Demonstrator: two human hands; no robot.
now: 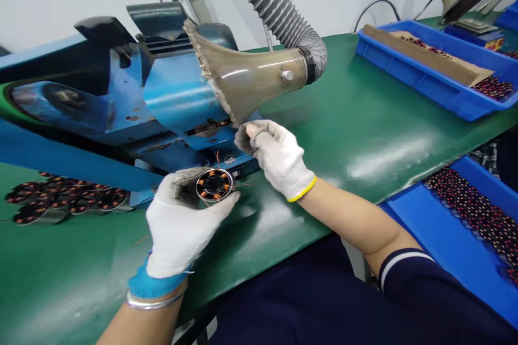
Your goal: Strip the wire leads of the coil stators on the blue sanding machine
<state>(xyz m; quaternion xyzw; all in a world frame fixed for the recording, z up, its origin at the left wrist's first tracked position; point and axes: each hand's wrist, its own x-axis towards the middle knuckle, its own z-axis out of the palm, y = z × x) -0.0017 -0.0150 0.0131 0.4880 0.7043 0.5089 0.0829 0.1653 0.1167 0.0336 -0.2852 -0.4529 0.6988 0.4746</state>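
My left hand (178, 221), in a white glove with a blue cuff, is closed round a motor stator (215, 185). The stator is a metal ring with copper windings inside, its open face turned up, and thin copper wire ends stick out of it. My right hand (279, 156), gloved in white with a yellow-edged cuff, is closed, thumb pressed to the fingers, just under the lower rim of the beige suction hood (254, 78). What its fingers hold, if anything, I cannot make out. Behind both hands stands the blue belt-driven machine (182, 91).
Several wound stators (65, 199) stand grouped on the green table (324, 118) at the left. A grey ribbed hose (279, 0) runs up from the hood. Back right is a blue tray (416, 83) with cardboard and parts; lower right, a blue bin (429, 237) holds rows of parts.
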